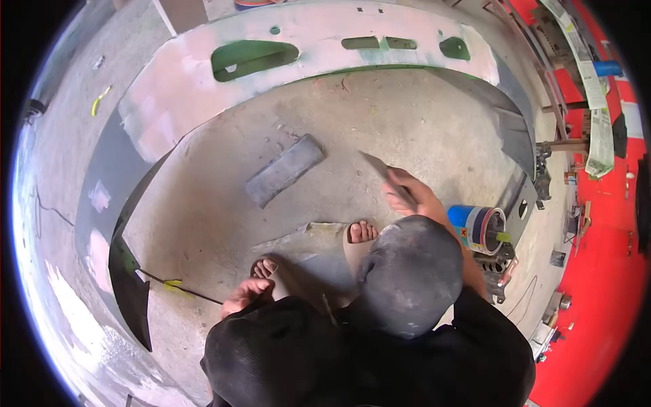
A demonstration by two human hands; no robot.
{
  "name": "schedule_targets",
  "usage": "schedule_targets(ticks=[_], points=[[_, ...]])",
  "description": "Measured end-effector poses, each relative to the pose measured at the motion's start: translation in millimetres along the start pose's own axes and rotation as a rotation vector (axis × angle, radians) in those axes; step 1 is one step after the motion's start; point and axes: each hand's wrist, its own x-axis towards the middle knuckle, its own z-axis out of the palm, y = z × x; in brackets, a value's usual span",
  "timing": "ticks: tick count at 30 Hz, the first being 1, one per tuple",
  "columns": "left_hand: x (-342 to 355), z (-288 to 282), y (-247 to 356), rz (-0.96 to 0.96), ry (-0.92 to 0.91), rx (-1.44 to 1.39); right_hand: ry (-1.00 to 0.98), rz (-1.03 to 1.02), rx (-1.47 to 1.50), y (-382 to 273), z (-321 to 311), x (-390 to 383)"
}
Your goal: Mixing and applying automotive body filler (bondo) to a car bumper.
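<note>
Crouched on the concrete floor (203, 203), a person's right hand (407, 193) grips a flat scraper blade (380, 168) at centre frame, apparently between filler passes on the curved body panel (305, 34) above. The left hand (245, 295), lower centre, rests loosely open, holding nothing. Next: reload from the can (478, 227).

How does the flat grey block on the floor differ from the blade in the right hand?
The block is thick, rectangular and lies free on the concrete floor; the blade is thin, tapers to a point and is gripped by the right hand. The block is also larger than the blade. Both are grey and flat.
</note>
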Motion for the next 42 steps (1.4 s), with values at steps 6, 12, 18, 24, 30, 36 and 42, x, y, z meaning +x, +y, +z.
schedule_targets(ticks=[6,12,18,24,30,36,42], points=[[27,-23,66,-0.230,0.625,1.739,-0.354,-0.230,-0.778,32,-110,49],[115,40,97,0.122,0.684,1.969,-0.082,-0.343,-0.724,28,-67,-52],[159,81,105,0.321,0.329,2.038,-0.038,-0.278,-0.725,38,-51,-49],[181,103,110,0.484,0.278,1.923,0.166,-0.430,-0.336,-8,-184,-170],[223,134,97,0.635,0.341,1.631,0.063,-0.718,0.115,-47,-193,-97],[242,146,78,0.519,0.534,1.238,-0.408,-0.593,0.302,-23,-79,3],[272,135,34,0.440,0.577,0.924,-0.623,-0.342,0.243,8,-13,27]])
